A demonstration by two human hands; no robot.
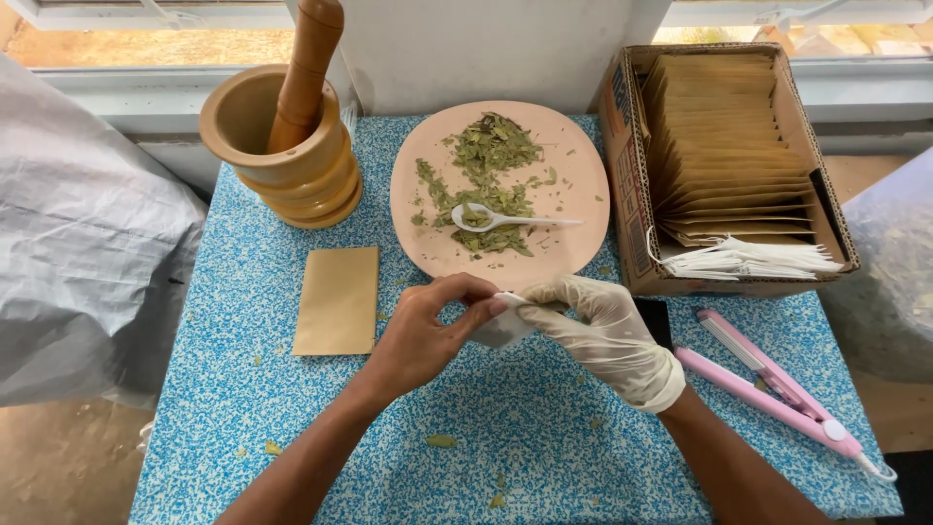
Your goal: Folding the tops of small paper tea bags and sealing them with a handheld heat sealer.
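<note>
A blue speckled table (243,389) fills the frame. At upper right a cardboard box (627,175) of tan envelopes is seen; at upper centre, a pink plate (573,165) with dried leaves (491,156) and a white spoon (510,220). Just below the plate, a small white sachet (503,331) is pinched between the bare left hand (423,335) and the gloved right hand (607,335).
</note>
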